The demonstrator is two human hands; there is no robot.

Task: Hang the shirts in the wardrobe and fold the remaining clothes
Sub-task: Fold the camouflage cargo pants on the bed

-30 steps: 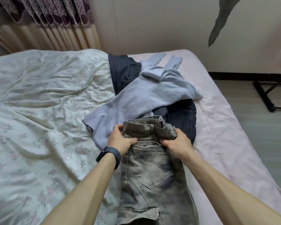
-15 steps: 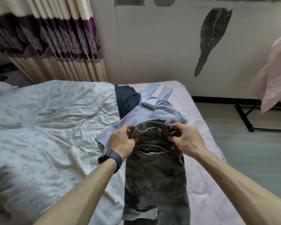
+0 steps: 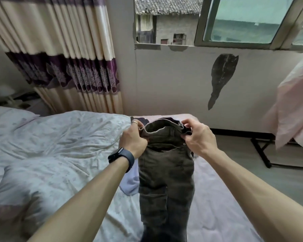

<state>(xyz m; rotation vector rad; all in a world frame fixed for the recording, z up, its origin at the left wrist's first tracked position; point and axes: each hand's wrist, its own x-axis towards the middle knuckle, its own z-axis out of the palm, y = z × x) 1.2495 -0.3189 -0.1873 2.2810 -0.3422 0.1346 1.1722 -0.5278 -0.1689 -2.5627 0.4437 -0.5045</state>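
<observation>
A pair of grey washed jeans (image 3: pixel 166 175) hangs in front of me over the bed, lifted by its waistband. My left hand (image 3: pixel 133 138) grips the waistband's left side and my right hand (image 3: pixel 198 138) pinches its right side. The legs trail down out of the bottom of the view. A light blue sweater (image 3: pixel 130 185) lies on the bed behind the jeans, mostly hidden. A sliver of a dark garment (image 3: pixel 143 120) shows just above the waistband.
A floral duvet (image 3: pixel 51 145) covers the bed's left part, a pink sheet (image 3: pixel 215 198) the right. A curtain (image 3: pixel 68 58) hangs at the back left. A pink cloth (image 3: pixel 296 110) hangs over a black rack (image 3: pixel 262 154) on the right floor.
Both hands have raised the jeans by the waistband off the bed, and my view has tilted up. The sweater and dark garment are now mostly hidden behind the jeans.
</observation>
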